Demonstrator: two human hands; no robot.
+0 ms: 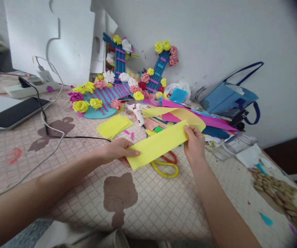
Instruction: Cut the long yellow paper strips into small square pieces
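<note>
A long yellow crepe paper strip (158, 143) is stretched between my two hands above the table. My left hand (118, 150) pinches its near left end, thumb on top. The far right end is gripped by my right hand (194, 139), thumb and fingers closed on the edge. Under the strip lie scissors (167, 169) with yellow and red handles; their blades are hidden by the paper. Just beyond my left hand rests a stack of yellow paper pieces (114, 125), with small pink scraps (129, 133) beside it. A white glue gun (137, 113) lies behind the strip.
Blue cardboard shapes (109, 94) covered in paper flowers lean at the back. Coloured paper sheets (205, 119) pile up behind my right hand. A black cable (86, 137) crosses the table on the left, near a phone (16, 112). Peanuts (274, 189) and a blue bag (228, 94) are on the right.
</note>
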